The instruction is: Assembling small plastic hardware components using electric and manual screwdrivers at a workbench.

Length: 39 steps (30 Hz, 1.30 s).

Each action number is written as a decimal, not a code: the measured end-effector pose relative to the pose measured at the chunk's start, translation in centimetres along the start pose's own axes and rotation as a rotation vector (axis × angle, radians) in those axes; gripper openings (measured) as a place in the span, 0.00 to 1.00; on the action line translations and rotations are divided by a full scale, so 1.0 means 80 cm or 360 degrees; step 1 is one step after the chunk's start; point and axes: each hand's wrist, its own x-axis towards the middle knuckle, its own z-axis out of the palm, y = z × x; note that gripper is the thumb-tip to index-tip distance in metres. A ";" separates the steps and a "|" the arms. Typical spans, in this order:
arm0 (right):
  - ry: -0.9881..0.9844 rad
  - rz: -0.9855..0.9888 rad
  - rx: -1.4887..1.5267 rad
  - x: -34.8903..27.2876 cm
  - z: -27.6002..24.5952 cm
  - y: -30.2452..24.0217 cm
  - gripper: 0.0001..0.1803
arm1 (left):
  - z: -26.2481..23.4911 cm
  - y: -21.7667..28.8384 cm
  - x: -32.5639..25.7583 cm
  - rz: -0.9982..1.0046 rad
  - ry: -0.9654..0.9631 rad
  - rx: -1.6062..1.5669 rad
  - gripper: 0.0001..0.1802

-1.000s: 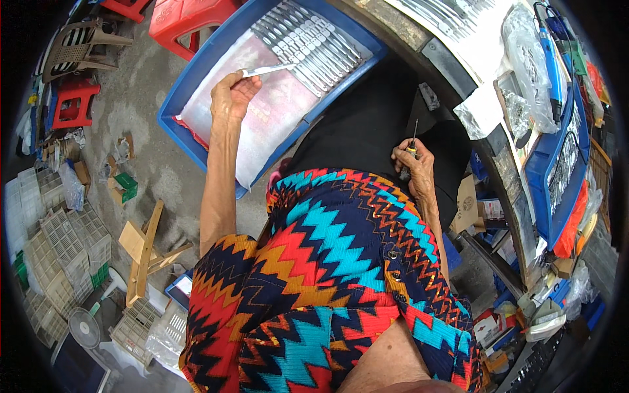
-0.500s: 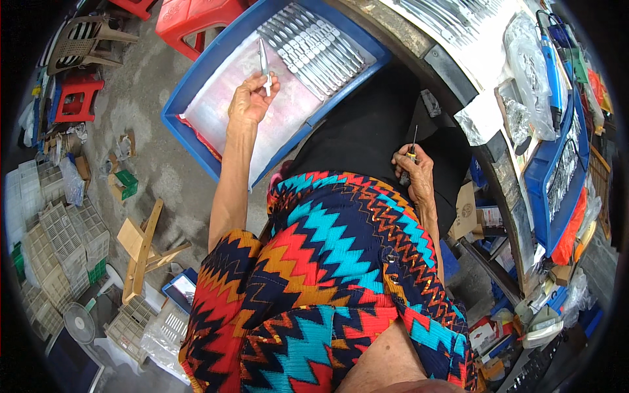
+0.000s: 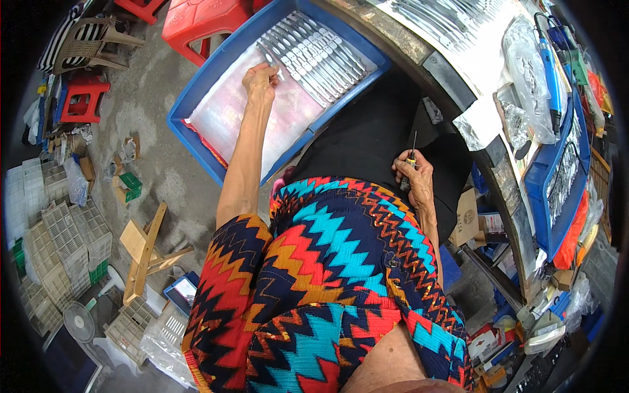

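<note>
My left hand (image 3: pixel 261 82) is over the blue tray (image 3: pixel 175 108), its fingers pinched on a slim silver metal tool (image 3: pixel 268 56). That tool lies close beside a row of similar slim silver metal tools (image 3: pixel 314 56), set side by side on the pinkish-white sheet (image 3: pixel 223 108) lining the tray. In my right hand (image 3: pixel 419 177), near my dark-trousered lap, is a screwdriver (image 3: pixel 411 157) with a yellow and dark handle. Its thin shaft points up and away from me. The lower part of the handle is hidden by my fingers.
On the right, a worktable (image 3: pixel 452 72) carries more silver pieces, clear plastic bags (image 3: pixel 527 72) and a blue pen-shaped tool (image 3: pixel 549 78). Another blue tray (image 3: pixel 557 190) stands beside it. Red stools (image 3: pixel 196 26), plastic crates (image 3: pixel 65 229) and a wooden stand (image 3: pixel 145 252) are at left.
My left hand has moved away from me and slightly right, bringing the slim metal tool down beside the row. My right hand still holds the screwdriver in nearly the same place.
</note>
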 end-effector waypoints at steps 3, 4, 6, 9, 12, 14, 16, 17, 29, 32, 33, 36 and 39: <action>-0.0028 -0.0017 0.0025 0.001 0.000 0.000 0.05 | 0.008 0.005 -0.002 0.0076 0.0057 0.0030 0.18; -0.0026 -0.0013 0.0028 0.001 0.000 0.000 0.05 | 0.010 0.006 -0.002 0.0093 0.0061 0.0038 0.18; -0.0024 -0.0009 0.0032 0.001 0.000 0.000 0.05 | 0.014 0.007 -0.001 0.0108 0.0082 0.0039 0.17; -0.0018 -0.0001 -0.0003 0.001 0.001 -0.001 0.05 | 0.018 0.008 -0.001 0.0123 0.0101 0.0048 0.17; -0.0007 0.0004 0.0018 0.001 0.001 -0.001 0.05 | 0.020 0.007 0.000 0.0128 0.0112 0.0041 0.16; -0.0013 0.0001 -0.0001 0.001 0.001 -0.002 0.05 | 0.020 0.007 0.002 0.0131 0.0127 0.0026 0.15; -0.0023 -0.0009 0.0003 0.001 0.002 -0.002 0.05 | 0.017 0.006 0.006 0.0146 0.0064 0.0026 0.16; -0.0031 -0.0019 0.0007 0.001 0.002 -0.001 0.04 | 0.015 0.005 0.008 0.0148 0.0066 0.0025 0.16; 0.0006 -0.0005 0.0029 -0.001 0.001 0.000 0.05 | 0.025 0.000 0.012 0.0366 0.0244 0.0378 0.12; 0.0001 -0.0010 0.0009 0.000 0.003 -0.001 0.05 | 0.019 0.000 0.018 0.0389 0.0240 0.0412 0.11; 0.0002 -0.0008 0.0007 0.000 0.003 -0.001 0.05 | 0.018 0.001 0.020 0.0395 0.0192 0.0461 0.10; 0.0018 -0.0008 0.0012 0.000 0.003 0.000 0.04 | 0.030 0.000 0.010 0.0459 0.0278 0.0585 0.10; 0.0036 -0.0004 0.0030 0.000 0.002 -0.001 0.04 | 0.034 0.003 0.003 0.0469 0.0313 0.0656 0.10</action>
